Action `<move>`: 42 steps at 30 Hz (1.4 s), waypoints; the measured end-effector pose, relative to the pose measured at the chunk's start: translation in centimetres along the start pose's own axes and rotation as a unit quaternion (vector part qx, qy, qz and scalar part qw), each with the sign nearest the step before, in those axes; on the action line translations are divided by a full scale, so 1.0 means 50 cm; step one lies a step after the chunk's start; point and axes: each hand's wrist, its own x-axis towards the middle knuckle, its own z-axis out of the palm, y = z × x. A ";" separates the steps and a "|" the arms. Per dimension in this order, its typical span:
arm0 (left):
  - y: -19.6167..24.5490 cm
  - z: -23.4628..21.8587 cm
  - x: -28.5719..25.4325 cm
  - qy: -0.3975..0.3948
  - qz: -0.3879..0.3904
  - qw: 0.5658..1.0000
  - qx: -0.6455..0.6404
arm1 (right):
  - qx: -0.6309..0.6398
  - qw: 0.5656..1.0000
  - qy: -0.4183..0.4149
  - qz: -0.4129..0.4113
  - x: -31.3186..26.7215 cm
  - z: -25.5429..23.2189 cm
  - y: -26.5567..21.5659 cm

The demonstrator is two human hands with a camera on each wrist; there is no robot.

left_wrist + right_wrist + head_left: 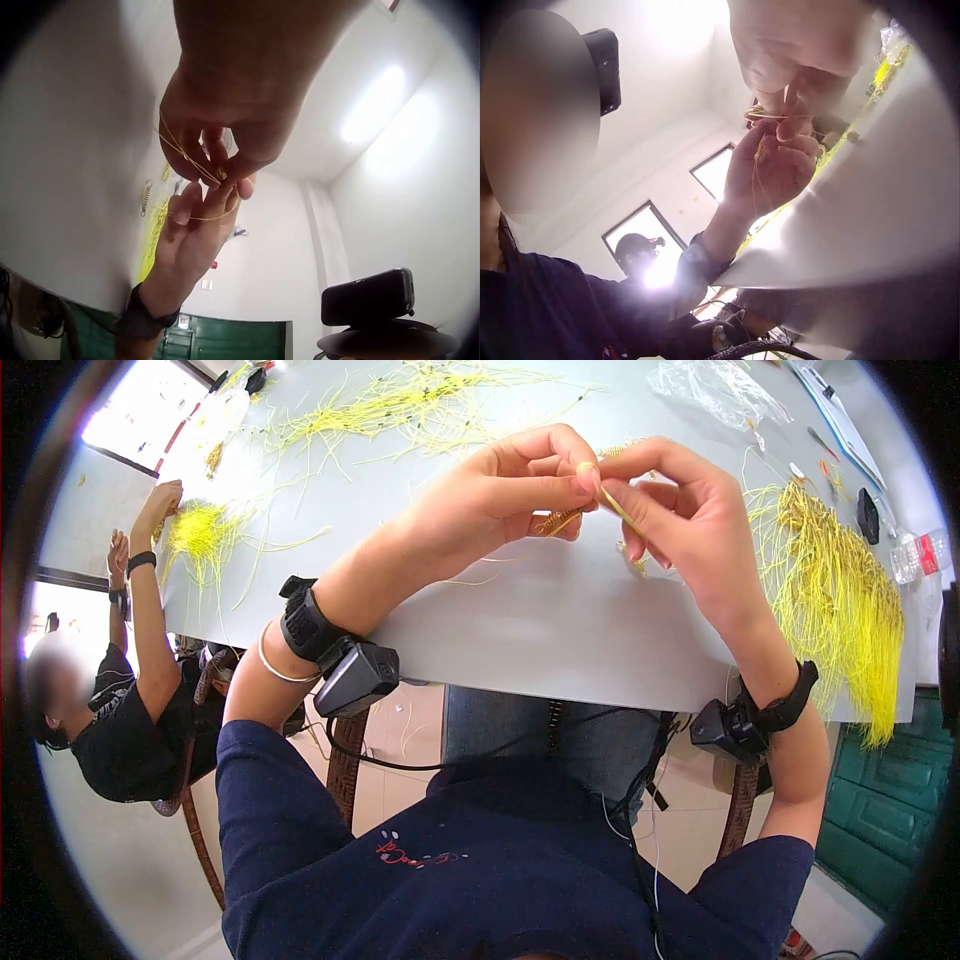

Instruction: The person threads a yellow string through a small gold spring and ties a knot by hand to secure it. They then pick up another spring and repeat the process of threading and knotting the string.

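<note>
My left hand [530, 485] and right hand [685, 500] meet above the table, thumbs and fingertips close together. Both pinch a thin yellow cord [622, 510] where the fingertips come together. A gold coiled piece [555, 522] shows under the left fingers. In the left wrist view, a small gold bit [221, 173] sits among the fingertips, and loops of cord [184, 152] cross the nearer hand. From the right wrist, the cord [769, 115] bends around the fingertips, with thin strands hanging over the left palm [776, 176]. The exact knot or joint is hidden by the fingers.
A thick bundle of yellow cords with gold ends [835, 575] hangs over the table's right edge. Loose yellow cords [385, 415] spread across the back. Clear plastic bags [715, 390] and a bottle [918, 555] lie farther off. Another person [130, 710] works at left beside a cord pile [203, 535].
</note>
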 end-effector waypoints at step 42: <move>0.014 0.040 0.000 0.068 -0.040 0.966 0.246 | 0.452 0.887 -0.067 -0.067 0.029 -0.077 0.029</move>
